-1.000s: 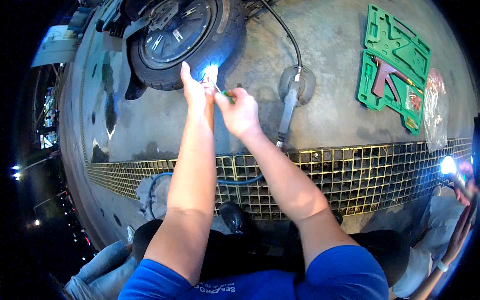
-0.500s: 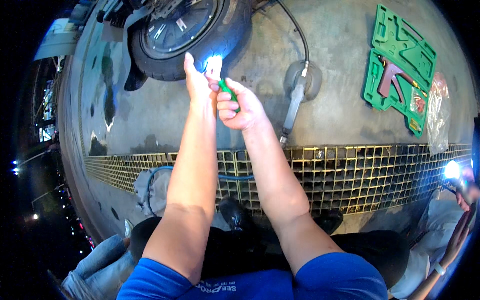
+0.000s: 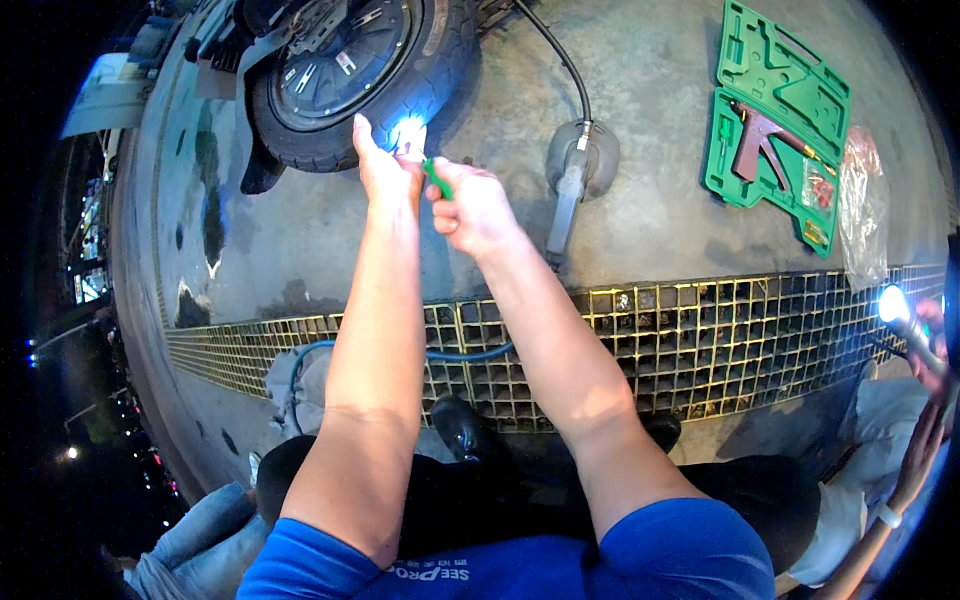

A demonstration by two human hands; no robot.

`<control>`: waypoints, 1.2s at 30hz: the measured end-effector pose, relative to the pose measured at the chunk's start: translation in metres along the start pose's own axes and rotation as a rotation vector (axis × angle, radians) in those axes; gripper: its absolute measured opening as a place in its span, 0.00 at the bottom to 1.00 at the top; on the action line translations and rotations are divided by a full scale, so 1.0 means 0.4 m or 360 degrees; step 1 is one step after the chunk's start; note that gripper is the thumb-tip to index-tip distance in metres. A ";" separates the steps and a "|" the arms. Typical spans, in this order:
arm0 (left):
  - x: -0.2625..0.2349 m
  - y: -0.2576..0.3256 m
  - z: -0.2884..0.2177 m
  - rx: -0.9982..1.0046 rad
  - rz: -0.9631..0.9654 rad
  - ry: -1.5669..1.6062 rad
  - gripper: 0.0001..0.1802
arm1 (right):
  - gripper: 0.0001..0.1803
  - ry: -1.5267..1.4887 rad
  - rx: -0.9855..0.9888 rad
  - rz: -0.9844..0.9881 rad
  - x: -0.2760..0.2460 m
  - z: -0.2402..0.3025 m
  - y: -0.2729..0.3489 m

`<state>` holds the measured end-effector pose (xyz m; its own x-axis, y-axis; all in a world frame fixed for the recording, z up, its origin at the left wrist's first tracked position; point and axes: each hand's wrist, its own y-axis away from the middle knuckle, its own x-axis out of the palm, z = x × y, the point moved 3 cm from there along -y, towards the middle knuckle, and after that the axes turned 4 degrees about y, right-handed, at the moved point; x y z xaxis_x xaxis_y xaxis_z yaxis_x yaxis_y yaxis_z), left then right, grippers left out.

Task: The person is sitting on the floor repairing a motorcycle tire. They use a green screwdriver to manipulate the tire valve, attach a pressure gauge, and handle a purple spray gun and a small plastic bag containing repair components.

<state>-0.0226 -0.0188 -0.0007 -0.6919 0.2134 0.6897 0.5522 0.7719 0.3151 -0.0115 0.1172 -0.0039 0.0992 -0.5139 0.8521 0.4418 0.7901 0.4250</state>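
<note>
At the far left of centre stands a black tyre (image 3: 435,75) on a dark wheel hub (image 3: 345,65). My left hand (image 3: 385,170) is at the tread's near side, its thumb stretched out against the tyre and apart from the fingers. Bright glare washes out those fingertips. Just to the right, my right hand (image 3: 475,207) is closed round a green-handled tool (image 3: 435,178) that points toward the tyre. The tool's tip is lost in the glare beside my left fingers, so I cannot tell whether it touches the rubber.
An open green case (image 3: 718,160) holding a pistol-shaped tool (image 3: 757,145) lies at right, beside a clear plastic bag (image 3: 862,225). A grey inflator (image 3: 567,205) with a black hose rests mid-floor. Yellow grating (image 3: 700,350) crosses nearer. Another person's hand holds a lit flashlight (image 3: 908,325).
The whole view has shifted a little, with floor items now further left. Less of the green handle shows in my right hand. At right, the flashlight has turned and shows more of its side.
</note>
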 end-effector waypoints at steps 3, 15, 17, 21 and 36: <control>-0.002 0.010 -0.001 0.0000 -0.0039 -0.0073 0.33 | 0.12 -0.0082 0.0055 0.0027 -0.006 -0.010 0.002; 0.004 0.001 -0.007 -0.0034 -0.0125 -0.0174 0.33 | 0.10 0.0968 -0.0657 -0.0419 0.007 0.044 -0.019; -0.001 0.012 -0.004 -0.0013 -0.0133 -0.0250 0.33 | 0.11 -0.0530 0.0455 0.0052 0.021 0.024 -0.022; 0.013 0.017 -0.006 0.0061 -0.0101 -0.0210 0.34 | 0.13 0.0430 -0.0169 -0.0066 -0.021 0.003 -0.026; 0.000 0.025 -0.002 -0.0017 -0.0103 -0.0286 0.34 | 0.13 -0.0907 0.0493 0.0214 0.008 -0.013 -0.035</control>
<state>-0.0167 -0.0114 0.0028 -0.7975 0.2675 0.5407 0.5080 0.7813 0.3626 -0.0129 0.1029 -0.0087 -0.3892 -0.2140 0.8959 0.1730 0.9383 0.2993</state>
